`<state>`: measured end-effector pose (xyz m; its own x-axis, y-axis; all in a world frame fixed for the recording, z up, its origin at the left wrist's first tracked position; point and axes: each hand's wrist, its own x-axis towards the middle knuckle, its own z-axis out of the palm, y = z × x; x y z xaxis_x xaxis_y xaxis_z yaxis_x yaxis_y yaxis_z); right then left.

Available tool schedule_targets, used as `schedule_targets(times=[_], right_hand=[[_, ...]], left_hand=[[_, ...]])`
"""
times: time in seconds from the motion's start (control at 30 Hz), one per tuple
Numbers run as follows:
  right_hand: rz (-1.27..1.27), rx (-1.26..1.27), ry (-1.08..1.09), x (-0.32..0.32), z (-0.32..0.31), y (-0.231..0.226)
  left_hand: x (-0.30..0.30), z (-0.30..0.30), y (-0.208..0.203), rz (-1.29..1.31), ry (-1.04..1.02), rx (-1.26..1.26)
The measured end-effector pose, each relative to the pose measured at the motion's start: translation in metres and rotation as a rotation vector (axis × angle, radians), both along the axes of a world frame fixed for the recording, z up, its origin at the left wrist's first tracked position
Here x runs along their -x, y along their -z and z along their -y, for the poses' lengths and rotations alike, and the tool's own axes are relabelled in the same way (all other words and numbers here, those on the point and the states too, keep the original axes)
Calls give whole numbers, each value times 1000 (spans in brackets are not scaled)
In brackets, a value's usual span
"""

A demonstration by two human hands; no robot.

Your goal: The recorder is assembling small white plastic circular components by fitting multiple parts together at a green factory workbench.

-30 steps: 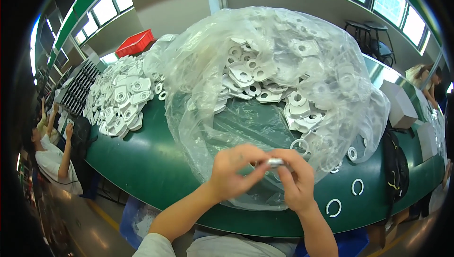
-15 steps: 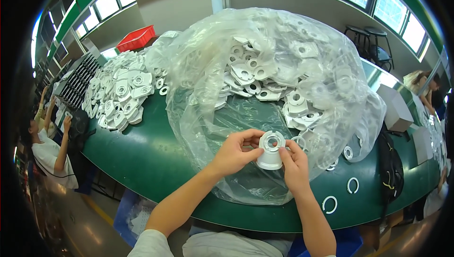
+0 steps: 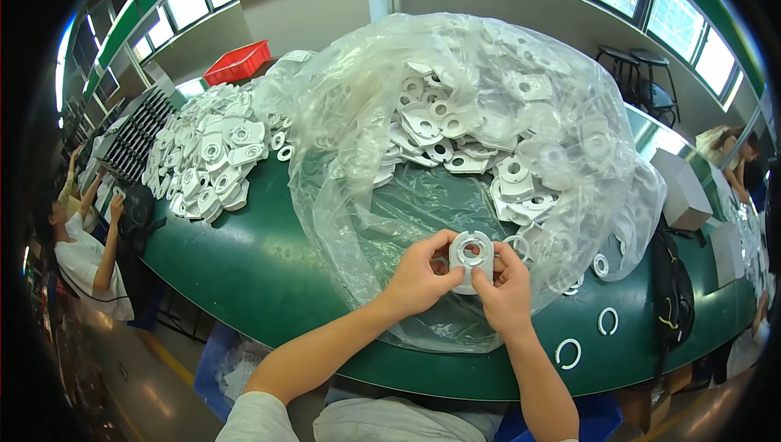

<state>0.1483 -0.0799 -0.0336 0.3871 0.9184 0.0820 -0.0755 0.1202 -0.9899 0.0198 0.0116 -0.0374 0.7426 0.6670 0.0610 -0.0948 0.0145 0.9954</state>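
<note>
Behind white part [image 3: 471, 266], clear bag [image 3: 354, 218]

A glossy green tabletop [image 3: 236, 271] carries a big clear plastic bag [image 3: 338, 108] full of white parts [image 3: 423, 126] across its middle. Toward the left edge lies a loose heap [image 3: 213, 167] of similar pieces; near the front edge, right of the bag, lie two white rings [image 3: 578, 353].

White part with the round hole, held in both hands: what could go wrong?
The white part sits between the fingertips of the left hand and right hand, so it might slip. The loose, clear plastic bag beneath could snag a finger. The thin white ring near the green table's front edge might get knocked off.
</note>
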Motion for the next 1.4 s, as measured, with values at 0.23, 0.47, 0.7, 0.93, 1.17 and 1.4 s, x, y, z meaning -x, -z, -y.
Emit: schedule_targets(times=[0.23,0.47,0.7,0.93,1.17,1.4], right_hand=[[55,9,21,1,1,0],[101,8,43,3,2,-2],[95,24,25,1,1,-2],[-46,-5,-36,-5,2,-3],[36,-41,-91,-10,-3,4],[48,-60,-46,-15,-1,14]], left_hand=[[0,2,-4,1,6,8],[-1,3,-4,-5,-1,-13],[0,3,-3,16,-20,-58],[1,-8,-5,39,-47,-30],[11,-12,-9,11,-74,-36],[47,-43,-30,-57,-208,-276]])
